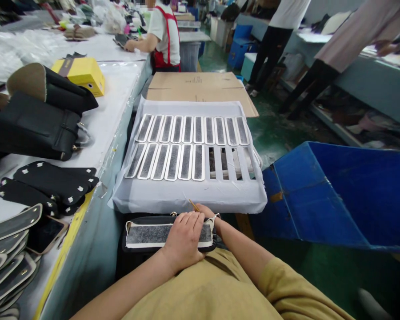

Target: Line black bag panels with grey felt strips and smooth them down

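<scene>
A black bag piece (122, 242) lies across my lap, with a grey, white-edged strip (146, 234) on its upper face. My left hand (186, 234) presses down on the strip's right part, its fingers close together. Behind the bag's right end, my right hand (205, 212) is curled round a thin wooden stick (194, 205) that points up and left. Just beyond, a white cloth-covered board (193, 195) holds two rows of similar grey strips (176, 129); open slots show at the right of its nearer row.
On the left table (110, 84) are black bags (33, 124), a yellow box (86, 73), black pieces (53, 182), a phone (46, 233) and stacked strips (10, 262). A blue bin (286, 191) stands right. Cardboard (200, 84) lies beyond the board; several people are farther off.
</scene>
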Demonstrator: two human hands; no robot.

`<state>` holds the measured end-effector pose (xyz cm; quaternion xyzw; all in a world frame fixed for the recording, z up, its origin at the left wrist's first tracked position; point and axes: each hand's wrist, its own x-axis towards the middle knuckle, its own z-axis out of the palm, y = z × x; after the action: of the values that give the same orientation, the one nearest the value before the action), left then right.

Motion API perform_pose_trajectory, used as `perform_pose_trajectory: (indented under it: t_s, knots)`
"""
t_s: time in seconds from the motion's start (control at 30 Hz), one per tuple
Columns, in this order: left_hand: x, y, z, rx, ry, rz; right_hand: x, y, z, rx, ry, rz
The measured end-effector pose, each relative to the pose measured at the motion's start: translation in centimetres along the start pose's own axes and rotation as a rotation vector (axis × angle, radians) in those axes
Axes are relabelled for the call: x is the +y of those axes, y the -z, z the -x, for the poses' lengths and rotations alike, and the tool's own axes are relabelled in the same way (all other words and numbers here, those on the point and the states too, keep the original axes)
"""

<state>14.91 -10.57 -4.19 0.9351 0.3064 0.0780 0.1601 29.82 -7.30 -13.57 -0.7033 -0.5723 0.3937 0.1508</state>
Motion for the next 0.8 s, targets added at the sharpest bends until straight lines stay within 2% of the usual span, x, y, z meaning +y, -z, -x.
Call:
perform_pose_trajectory:
  t_s: [0.07, 0.17, 0.23, 0.33, 0.43, 0.53, 0.6, 0.7, 0.8]
  knots:
    - [-0.2, 0.0, 0.2, 0.031, -0.007, 0.01, 0.5, 1.4, 1.4, 0.025, -0.087, 0.069]
    - [-0.3, 0.3, 0.4, 0.023, 0.002, -0.006, 1.6, 4.8, 5.4, 0.087, -0.163, 0.145]
    - [-0.2, 1.0, 0.2, -0.019, 0.016, -0.029, 1.9, 7.1, 8.7, 0.089, -0.14, 0.172]
    - [-0.3, 1.9, -0.3, -0.124, 0.018, -0.065, 1.2, 9.3, 12.9, -0.002, -0.066, 0.158]
    - [-0.8, 2.2, -0.4, -0.181, 0.006, -0.07, -1.2, 9.2, 14.4, 0.02, -0.129, 0.28]
    - [-1.5, 1.6, -0.1, -0.154, -0.007, -0.032, -3.9, 8.0, 13.7, 0.111, -0.229, 0.542]
    - [-1.8, 1.3, 0.2, -0.134, -0.006, -0.013, -5.0, 7.3, 13.0, 0.147, -0.237, 0.649]
    - [-2.2, 1.2, 0.1, -0.138, -0.003, -0.007, -5.6, 6.8, 12.2, 0.219, -0.22, 0.713]
    - [-2.3, 1.4, -0.6, -0.192, -0.009, -0.003, -5.4, 6.6, 11.9, 0.278, -0.206, 0.744]
